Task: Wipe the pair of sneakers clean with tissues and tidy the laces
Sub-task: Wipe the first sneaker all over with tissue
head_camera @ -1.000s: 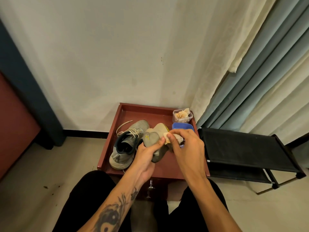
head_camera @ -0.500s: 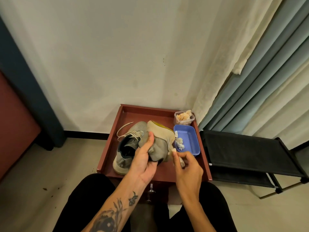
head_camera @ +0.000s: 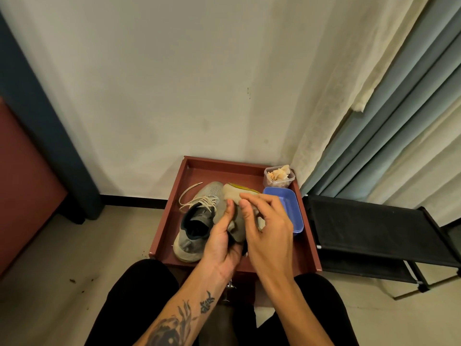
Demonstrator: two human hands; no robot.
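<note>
The left grip (head_camera: 222, 236) clasps one sneaker (head_camera: 232, 194) above the desk (head_camera: 164, 221), beside its mate (head_camera: 194, 226). The right grip (head_camera: 269, 228) curls over the upper, seemingly pinching a tissue (head_camera: 261, 222). Rubbing hard could twist the sneaker loose onto the mate's trailing laces (head_camera: 199, 201).

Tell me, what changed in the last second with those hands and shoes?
The right hand, pinching a tissue, slid down the held sneaker, then back up over its side, now hiding part of the blue dish. The left hand kept its grip; the other sneaker stayed on the tray.
</note>
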